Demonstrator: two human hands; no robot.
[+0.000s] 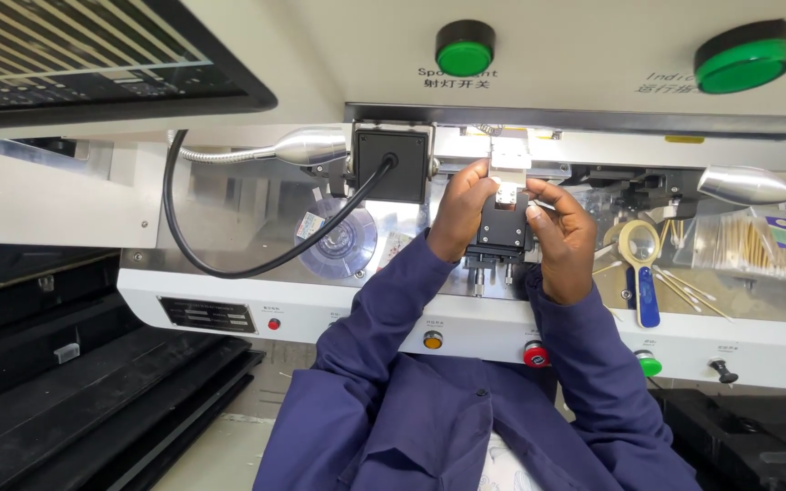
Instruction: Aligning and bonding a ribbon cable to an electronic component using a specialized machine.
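Fingers (539, 211) on black block (500, 232) — clear swab bag (757, 245) far right

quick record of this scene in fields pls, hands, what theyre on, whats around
left hand: grips the left side of the black machine head
right hand: grips its right side
black machine head: small block under a white bracket, pins below
right of hands: magnifier with blue handle, cotton swabs
left of hands: black cable, clear disc
front panel: red button
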